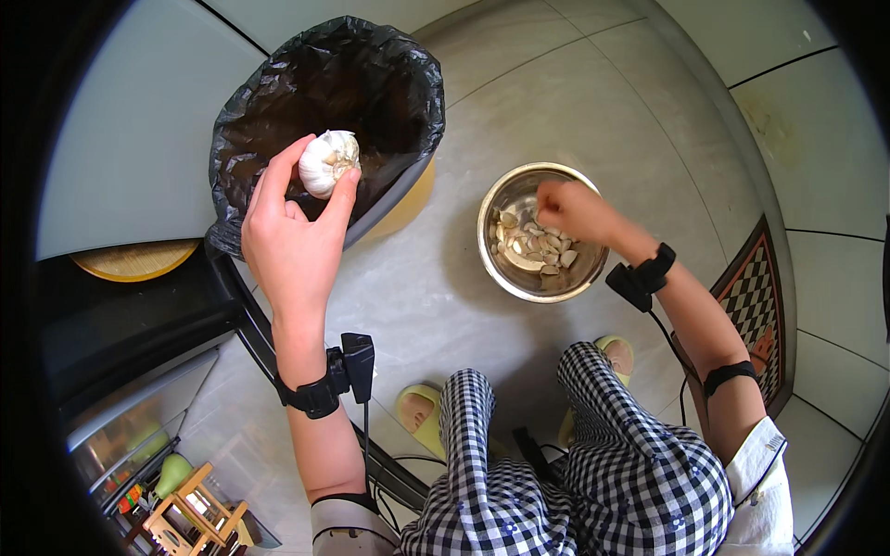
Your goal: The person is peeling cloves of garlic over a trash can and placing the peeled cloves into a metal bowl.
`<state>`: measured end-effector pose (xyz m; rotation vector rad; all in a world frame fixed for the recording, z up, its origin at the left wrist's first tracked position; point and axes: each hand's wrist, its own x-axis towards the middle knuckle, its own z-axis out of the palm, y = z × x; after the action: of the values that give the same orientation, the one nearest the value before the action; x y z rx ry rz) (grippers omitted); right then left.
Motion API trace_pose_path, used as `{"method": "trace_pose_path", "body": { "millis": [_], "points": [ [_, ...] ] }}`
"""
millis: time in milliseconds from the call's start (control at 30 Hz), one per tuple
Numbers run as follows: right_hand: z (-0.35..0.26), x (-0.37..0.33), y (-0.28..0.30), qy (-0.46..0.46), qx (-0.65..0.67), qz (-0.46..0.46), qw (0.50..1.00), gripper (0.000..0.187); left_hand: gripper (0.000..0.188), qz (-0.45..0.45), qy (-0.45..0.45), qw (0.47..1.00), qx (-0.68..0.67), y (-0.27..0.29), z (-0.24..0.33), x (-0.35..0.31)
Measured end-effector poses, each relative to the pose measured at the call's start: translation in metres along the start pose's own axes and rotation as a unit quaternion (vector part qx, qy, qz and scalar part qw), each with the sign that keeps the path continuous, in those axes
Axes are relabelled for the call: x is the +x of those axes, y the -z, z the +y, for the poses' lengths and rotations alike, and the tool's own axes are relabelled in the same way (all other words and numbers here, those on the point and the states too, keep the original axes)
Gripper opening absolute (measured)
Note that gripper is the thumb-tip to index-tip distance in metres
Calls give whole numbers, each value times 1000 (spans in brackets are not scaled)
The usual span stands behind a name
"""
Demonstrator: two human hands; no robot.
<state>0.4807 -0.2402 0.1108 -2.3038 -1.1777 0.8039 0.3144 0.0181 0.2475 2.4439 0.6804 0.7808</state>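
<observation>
**A:** What have we got in our left hand (295,232)?

**B:** We're holding a whole white papery garlic bulb (327,162), pinched between thumb and fingertips, right above the open mouth of the bin lined with a black plastic bag (269,102). The bulb looks partly broken open on its right side.

**A:** And our right hand (577,209)?

**B:** It's reaching down into the round shiny steel bowl (542,232) that sits on the grey tiled floor (556,83). The fingers are bunched together over the loose pale garlic cloves (538,246) lying in the bowl's bottom. We cannot tell whether they grip a clove; the knuckles hide the fingertips.

**A:** How do bowl and bin stand to each other?

**B:** The bowl is near the bin, to its right, not touching. Our knees in black-and-white checked trousers (593,463) sit below it, with pale green slippers (422,412) on the floor.

**A:** Anything on the wrists?

**B:** A black strap with a small black device on each, cables trailing down.
</observation>
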Motion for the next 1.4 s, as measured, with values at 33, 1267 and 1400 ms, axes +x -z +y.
{"method": "trace_pose_path", "body": {
  "millis": [33,1267,1400],
  "points": [
    [6,2,7,-34,70,28,997,18,42,-7,16,1000,2,0,1,0],
    [-218,40,151,156,241,-15,958,22,37,-201,208,817,-498,58,8,38],
    [-226,68,135,213,344,-2,914,23,32,-188,99,909,-360,65,27,52]
  ]
}}
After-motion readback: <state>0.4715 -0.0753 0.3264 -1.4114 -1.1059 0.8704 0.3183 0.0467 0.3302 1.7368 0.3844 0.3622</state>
